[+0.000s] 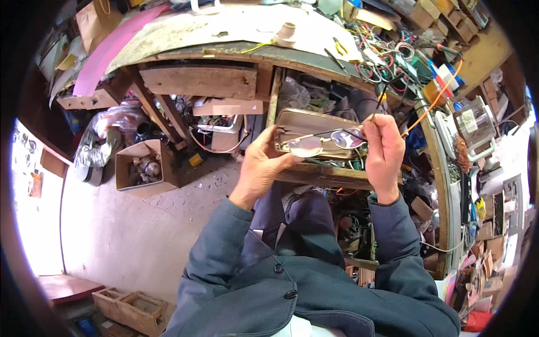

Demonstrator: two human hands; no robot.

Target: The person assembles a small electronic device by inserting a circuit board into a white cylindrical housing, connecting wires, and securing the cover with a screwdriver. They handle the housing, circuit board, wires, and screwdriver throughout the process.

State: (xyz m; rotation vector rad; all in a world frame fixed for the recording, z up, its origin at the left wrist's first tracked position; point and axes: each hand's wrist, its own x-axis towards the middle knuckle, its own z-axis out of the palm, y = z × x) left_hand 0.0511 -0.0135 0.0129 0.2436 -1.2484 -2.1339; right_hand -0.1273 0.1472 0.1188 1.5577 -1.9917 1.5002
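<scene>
A pair of thin-framed eyeglasses (305,147) is held up in front of me, lenses side by side and a dark temple arm crossing above them. My right hand (384,150) pinches the glasses at their right end. My left hand (261,166) is closed round the left end of an opened brown glasses case (314,120), which lies just behind the lenses. The left fingertips are partly hidden behind the case. Below both hands is a pulled-out wooden drawer (331,176) filled with small parts and plastic bags.
A workbench (224,35) curves across the far side, with pliers (340,46), a spool-like beige piece (286,33) and tangled wires (387,62). An orange cable (435,101) runs down at the right. A cardboard box (147,168) and a wooden crate (129,309) stand on the floor at left.
</scene>
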